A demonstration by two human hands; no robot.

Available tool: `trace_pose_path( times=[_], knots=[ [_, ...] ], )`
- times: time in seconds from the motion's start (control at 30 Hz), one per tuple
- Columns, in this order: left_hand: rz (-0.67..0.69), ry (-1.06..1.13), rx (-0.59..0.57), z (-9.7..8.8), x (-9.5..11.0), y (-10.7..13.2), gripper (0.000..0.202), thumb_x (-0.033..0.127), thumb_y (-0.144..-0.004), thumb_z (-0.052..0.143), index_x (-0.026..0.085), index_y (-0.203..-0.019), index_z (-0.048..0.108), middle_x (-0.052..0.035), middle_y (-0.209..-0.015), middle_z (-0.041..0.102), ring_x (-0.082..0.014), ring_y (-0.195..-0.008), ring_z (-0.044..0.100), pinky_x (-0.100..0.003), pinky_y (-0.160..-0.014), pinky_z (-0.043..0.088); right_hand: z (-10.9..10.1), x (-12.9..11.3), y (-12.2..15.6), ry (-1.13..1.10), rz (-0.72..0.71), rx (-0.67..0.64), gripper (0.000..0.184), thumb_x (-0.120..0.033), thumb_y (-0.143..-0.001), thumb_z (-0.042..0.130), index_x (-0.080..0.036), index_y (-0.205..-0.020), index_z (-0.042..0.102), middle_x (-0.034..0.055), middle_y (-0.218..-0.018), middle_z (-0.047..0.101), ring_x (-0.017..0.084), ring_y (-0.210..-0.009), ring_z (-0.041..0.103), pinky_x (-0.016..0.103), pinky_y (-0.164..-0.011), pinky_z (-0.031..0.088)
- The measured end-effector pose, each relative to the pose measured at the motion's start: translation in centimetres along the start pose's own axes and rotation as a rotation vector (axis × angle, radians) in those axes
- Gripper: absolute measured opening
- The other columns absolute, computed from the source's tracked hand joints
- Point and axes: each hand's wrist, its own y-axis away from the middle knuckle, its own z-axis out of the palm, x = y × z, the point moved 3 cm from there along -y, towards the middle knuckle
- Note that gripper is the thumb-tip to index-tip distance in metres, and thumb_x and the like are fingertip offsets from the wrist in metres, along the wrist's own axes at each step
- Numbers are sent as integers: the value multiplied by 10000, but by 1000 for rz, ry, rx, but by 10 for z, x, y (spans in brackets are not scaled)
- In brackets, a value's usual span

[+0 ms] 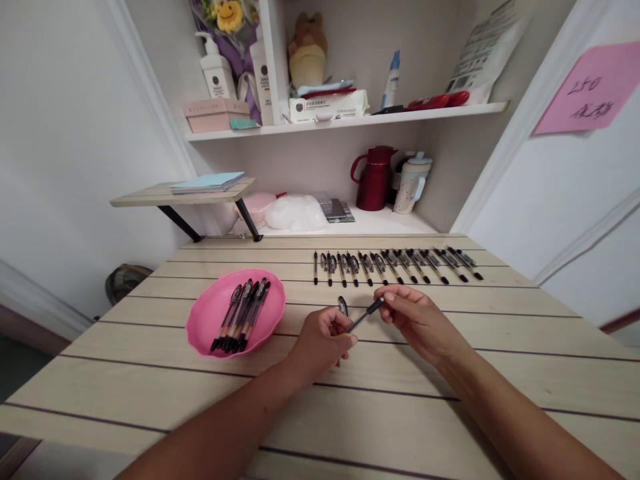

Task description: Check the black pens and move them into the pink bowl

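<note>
Head view: right of the pink dish (205, 313), left hand (323, 340) and right hand (417, 320) pinch the ends of one pen (365, 315). A loosened pinch could drop it, and it might roll off the table (400, 400).

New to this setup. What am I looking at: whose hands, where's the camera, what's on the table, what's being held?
No machine: one head-worn camera looks down at a person's bare hands. The left hand and right hand pinch opposite ends of one black pen above the wooden table. A pink dish on the left holds more pens; a row of pens lies farther back. A small dark piece by the left hand may be a cap.
</note>
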Motion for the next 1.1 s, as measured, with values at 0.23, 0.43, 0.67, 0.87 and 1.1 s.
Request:
trace_pose_path(
  times=[0.23, 0.43, 0.67, 0.87, 1.1],
  knots=[
    [-13, 97, -25, 2, -2, 0, 146, 196, -591, 601, 160, -675, 487, 73, -486, 451, -43, -381, 422, -143, -339, 320, -2, 0, -1, 90, -47, 5, 257, -428, -713, 626, -184, -795, 633, -1, -565, 551, 109, -530, 451, 241, -510, 334],
    [-41, 173, -46, 2, -6, -2, 181, 200, -573, 626, 162, -665, 475, 78, -464, 451, -43, -358, 418, -151, -346, 324, -2, 3, -2, 58, -29, 9, 193, -338, -638, 715, -181, -691, 616, -26, -536, 525, 82, -496, 414, 228, -493, 317],
    [-50, 219, -73, 3, -8, -3, 214, 225, -560, 643, 158, -679, 479, 74, -475, 464, -40, -361, 425, -149, -344, 325, -2, 5, -3, -53, -5, -24, 281, -344, -654, 700, -207, -894, 652, 18, -778, 611, 95, -566, 468, 244, -528, 354],
    [-41, 187, -79, 3, -7, -3, 194, 208, -570, 633, 158, -681, 482, 77, -462, 461, -43, -354, 425, -154, -349, 339, 0, 8, -3, -44, -26, -37, 143, -311, -679, 689, -198, -757, 649, -1, -695, 591, 75, -531, 431, 227, -506, 321],
    [-53, 188, -64, 3, -9, -4, 185, 196, -570, 626, 160, -675, 478, 79, -458, 455, -46, -355, 431, -152, -346, 343, -3, 11, -5, -5, -33, 7, 176, -326, -661, 698, -195, -770, 651, -12, -603, 571, 89, -509, 426, 241, -499, 316]
  ],
)
